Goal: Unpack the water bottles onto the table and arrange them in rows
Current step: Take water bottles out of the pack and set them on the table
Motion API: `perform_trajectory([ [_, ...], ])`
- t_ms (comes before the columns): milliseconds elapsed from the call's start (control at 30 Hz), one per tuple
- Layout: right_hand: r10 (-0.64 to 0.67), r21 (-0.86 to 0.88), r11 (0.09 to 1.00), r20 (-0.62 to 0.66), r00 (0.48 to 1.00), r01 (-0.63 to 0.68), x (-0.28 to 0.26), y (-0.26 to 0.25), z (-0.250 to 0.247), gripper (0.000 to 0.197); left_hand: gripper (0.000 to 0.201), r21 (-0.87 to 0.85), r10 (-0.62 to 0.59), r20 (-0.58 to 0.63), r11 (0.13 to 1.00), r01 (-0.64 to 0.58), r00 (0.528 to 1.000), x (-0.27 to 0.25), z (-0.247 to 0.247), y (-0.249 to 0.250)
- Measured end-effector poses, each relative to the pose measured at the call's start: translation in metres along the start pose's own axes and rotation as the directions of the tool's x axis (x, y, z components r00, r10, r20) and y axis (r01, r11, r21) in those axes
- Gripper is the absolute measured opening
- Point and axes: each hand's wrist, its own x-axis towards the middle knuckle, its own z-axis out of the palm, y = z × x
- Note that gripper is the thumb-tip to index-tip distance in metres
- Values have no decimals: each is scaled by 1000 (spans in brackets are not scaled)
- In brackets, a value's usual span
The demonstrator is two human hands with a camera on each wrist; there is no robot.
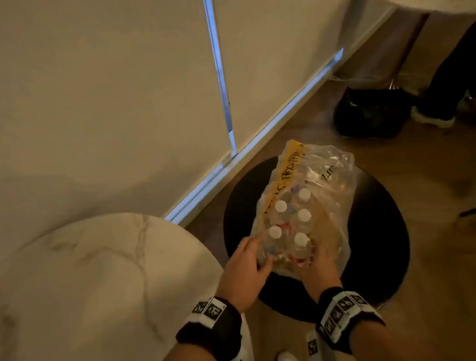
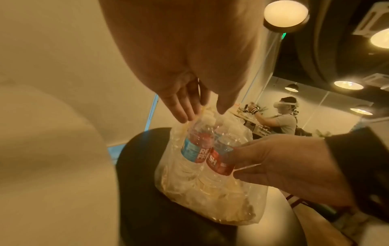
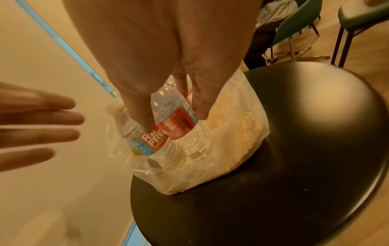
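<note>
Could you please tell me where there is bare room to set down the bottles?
The round white marble table, left of the black round stool, shows bare top. The stool is crowded: the clear plastic wrap pack fills its middle, with the left hand and right hand at the near end.

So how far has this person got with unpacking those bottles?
Barely begun. Nothing shows on the visible part of the white marble table. Five white-capped clear plastic water bottles still stand in the torn plastic wrap on the round black stool. The right hand grips the nearest; the left hand reaches the wrap.
</note>
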Motion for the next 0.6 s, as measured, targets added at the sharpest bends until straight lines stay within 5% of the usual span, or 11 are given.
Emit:
perform_trajectory([
  [133, 1, -6, 1000, -9, 1000, -1, 21, 2, 7, 89, 82, 10, -100, -35, 995, 100, 994, 52, 37, -11],
  [233, -12, -2, 1000, 11, 1000, 12, 33, 7, 7, 71, 90, 49, -140, -66, 988, 144, 988, 73, 66, -28],
  [433, -45, 15, 999, 12, 999, 45, 17, 3, -11, 59, 79, -95, -199, -75, 977, 192, 977, 70, 64, -22],
  [600, -171, -48, 984, -20, 985, 170, -43, -27, -32, 56, 68, -194, -95, -118, 978, 71, 988, 12, 20, 1],
])
